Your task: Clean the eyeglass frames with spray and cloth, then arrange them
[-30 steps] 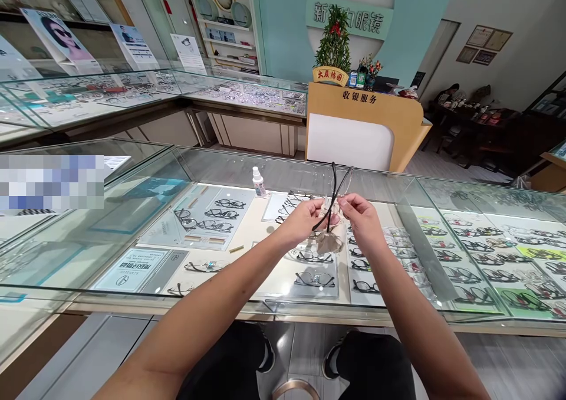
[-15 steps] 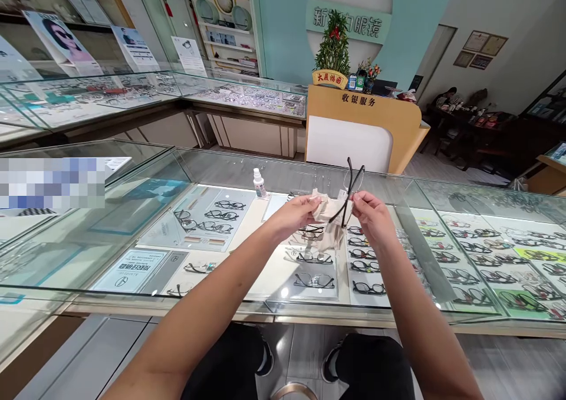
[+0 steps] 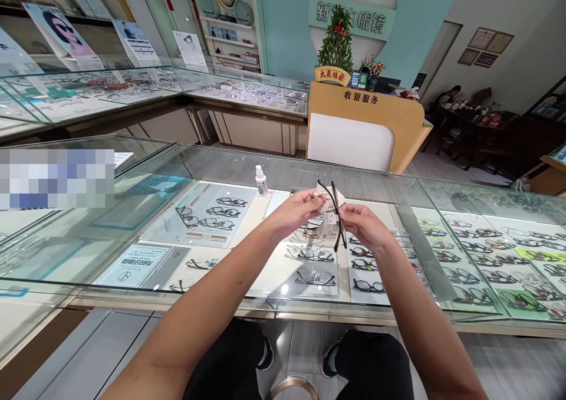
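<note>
Above the glass display case (image 3: 274, 303), a pair of dark-framed glasses (image 3: 336, 211) is held on edge, its temples crossing, with a small white tag near the lens. My left hand (image 3: 297, 211) pinches a pale beige cloth (image 3: 329, 196) against the glasses' left side; part of the cloth hangs below. The fingers of my right hand (image 3: 365, 224) are closed on the frame at its right side. A small white bottle (image 3: 261, 182) stands upright on the glass, beyond my left hand.
Rows of glasses (image 3: 315, 277) lie inside the case, under its glass top. A blurred white-and-blue item is on the left. A wooden cashier counter (image 3: 409, 128) with a plant (image 3: 338, 40) stands behind, and a person (image 3: 448, 95) is at the back right.
The glasses have turned and come lower, their temples now crossing differently. My right hand has moved slightly down and left. The cloth is bunched more behind the frame.
</note>
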`<move>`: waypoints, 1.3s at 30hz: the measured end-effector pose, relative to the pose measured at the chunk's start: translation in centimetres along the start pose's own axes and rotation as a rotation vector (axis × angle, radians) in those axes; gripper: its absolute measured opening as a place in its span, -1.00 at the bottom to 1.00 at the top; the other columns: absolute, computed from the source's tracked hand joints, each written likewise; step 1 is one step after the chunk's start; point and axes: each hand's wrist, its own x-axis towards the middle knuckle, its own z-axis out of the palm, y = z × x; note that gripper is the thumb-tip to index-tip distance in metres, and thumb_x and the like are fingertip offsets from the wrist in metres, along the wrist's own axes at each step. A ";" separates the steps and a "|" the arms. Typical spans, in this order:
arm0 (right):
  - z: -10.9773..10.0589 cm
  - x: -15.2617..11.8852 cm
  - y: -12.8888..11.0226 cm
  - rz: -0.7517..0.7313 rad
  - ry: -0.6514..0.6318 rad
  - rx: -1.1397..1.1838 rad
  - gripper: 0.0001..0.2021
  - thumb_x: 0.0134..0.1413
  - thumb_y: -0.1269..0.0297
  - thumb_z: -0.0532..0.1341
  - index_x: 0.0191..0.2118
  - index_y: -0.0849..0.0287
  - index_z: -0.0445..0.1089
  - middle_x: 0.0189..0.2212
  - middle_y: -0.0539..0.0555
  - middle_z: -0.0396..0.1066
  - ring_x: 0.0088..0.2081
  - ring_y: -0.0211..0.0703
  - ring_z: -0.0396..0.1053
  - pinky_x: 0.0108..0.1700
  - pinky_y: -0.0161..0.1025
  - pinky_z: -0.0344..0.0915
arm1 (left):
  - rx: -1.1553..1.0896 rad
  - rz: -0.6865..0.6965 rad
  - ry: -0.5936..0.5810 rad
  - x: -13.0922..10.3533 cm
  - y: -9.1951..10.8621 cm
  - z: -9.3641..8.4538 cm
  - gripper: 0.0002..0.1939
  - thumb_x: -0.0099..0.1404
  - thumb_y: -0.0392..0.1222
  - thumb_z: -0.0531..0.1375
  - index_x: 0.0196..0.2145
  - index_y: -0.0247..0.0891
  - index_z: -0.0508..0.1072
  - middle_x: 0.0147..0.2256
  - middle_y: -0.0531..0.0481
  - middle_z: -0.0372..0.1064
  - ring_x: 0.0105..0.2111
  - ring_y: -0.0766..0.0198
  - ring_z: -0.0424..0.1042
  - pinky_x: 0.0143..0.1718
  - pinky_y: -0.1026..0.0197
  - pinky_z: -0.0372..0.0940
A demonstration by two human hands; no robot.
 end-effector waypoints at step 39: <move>0.2 -0.1 -0.4 0.024 0.023 -0.029 -0.58 -0.20 0.00 0.59 -0.51 0.15 0.42 -0.62 -0.13 0.11 -0.53 -0.36 -0.08 -0.43 -0.22 -0.23 | 0.303 0.139 0.156 1.0 -1.8 0.0 -0.53 0.11 0.18 0.48 -0.45 -0.28 0.48 -0.50 0.09 0.28 -0.45 0.34 0.15 -0.36 0.25 0.06</move>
